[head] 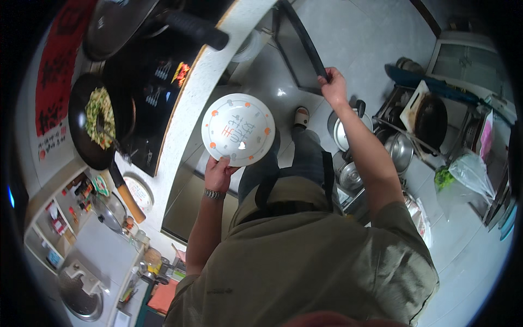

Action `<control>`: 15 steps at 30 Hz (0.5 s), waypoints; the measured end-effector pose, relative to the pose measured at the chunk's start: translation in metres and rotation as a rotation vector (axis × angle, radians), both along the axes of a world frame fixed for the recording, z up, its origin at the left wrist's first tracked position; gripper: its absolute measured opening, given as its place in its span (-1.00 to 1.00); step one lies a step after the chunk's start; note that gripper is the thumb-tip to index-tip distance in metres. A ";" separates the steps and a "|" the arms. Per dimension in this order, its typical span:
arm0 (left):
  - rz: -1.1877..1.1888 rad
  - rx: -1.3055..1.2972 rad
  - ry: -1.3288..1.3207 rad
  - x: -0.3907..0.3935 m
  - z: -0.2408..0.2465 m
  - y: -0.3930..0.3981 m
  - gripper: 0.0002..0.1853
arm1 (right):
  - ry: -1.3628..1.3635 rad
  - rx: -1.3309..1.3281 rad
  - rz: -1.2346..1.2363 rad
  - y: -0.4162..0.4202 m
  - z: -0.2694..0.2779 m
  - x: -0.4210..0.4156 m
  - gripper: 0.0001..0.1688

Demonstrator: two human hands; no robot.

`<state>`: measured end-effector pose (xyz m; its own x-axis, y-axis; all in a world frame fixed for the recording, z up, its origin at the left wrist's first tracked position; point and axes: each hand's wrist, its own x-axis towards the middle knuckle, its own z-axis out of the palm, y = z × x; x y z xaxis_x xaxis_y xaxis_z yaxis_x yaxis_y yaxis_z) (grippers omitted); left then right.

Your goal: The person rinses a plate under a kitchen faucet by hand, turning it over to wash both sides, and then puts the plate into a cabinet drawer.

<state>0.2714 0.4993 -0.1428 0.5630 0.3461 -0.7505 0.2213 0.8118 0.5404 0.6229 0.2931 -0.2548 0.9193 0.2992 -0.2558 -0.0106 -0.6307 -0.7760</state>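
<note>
My left hand [219, 173] grips the rim of a white plate [239, 130] decorated with orange and grey motifs and writing; no food lies on it. The plate is in front of my legs, beside the white countertop edge. Out to the right, my right hand [333, 86] is closed around the dark top edge of a cabinet door [300, 45], which stands swung out from under the counter. On the left, a black wok [79, 122] with a wooden-ended handle holds chopped food [100, 116] and a metal spatula.
Another plate [138, 192] rests on the counter [179, 135] near the wok handle. A second pan [118, 28] sits on the black cooktop [141, 88]. Pots [342, 133] and a rack [408, 141] of cookware stand on the right. A sink [81, 302] lies lower left.
</note>
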 end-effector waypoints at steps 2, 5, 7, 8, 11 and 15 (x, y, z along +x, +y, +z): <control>-0.050 -0.024 0.055 0.022 -0.015 -0.004 -0.57 | -0.171 -0.076 0.048 -0.011 0.002 0.019 -0.68; -0.143 -0.008 0.149 0.052 -0.050 -0.012 -0.55 | -0.256 -0.034 0.057 -0.020 0.011 0.033 -0.70; -0.130 -0.081 0.155 0.069 -0.088 -0.013 -0.53 | -0.320 -0.057 0.106 -0.028 0.006 0.039 -0.70; -0.120 -0.104 0.166 0.080 -0.106 -0.013 -0.52 | -0.383 -0.064 0.130 -0.031 0.005 0.041 -0.71; -0.054 -0.160 0.167 0.119 -0.179 -0.004 -0.52 | -0.446 -0.047 0.165 -0.033 0.006 0.053 -0.71; 0.122 -0.060 0.296 0.187 -0.274 0.025 -0.62 | -0.381 -0.080 0.178 -0.037 0.007 0.065 -0.66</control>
<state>0.4581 0.5242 -0.4171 0.2746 0.3483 -0.8963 0.2603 0.8704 0.4180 0.6875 0.2564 -0.2478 0.8885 0.4546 0.0630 0.3814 -0.6549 -0.6524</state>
